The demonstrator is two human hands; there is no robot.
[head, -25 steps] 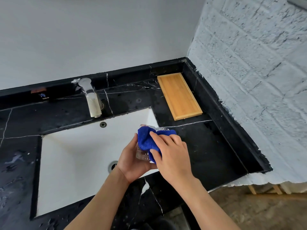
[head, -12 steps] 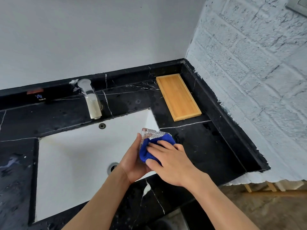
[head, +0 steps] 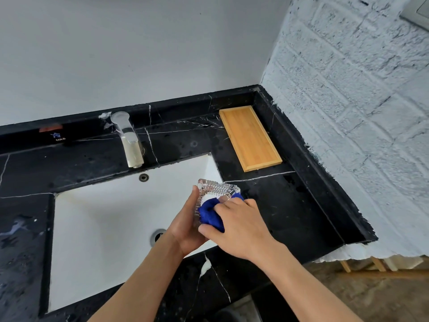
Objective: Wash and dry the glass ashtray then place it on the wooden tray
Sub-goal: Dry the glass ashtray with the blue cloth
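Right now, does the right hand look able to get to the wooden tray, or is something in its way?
Probably yes. The wooden tray lies bare on the black counter, ahead of the right hand, with nothing between them. That hand is pressing a blue cloth into the glass ashtray, though.

Single view only, head-worn wide-angle camera, no second view to share scene. Looks forward and steeply down over black marble counter toward wall corner. White sink fills lower left of frame, faucet left of centre, wooden tray right of centre near corner. Both forearms enter from bottom edge, close to lens. Brick wall upper right; straight lines bow toward edges. Floor shows at lower right.
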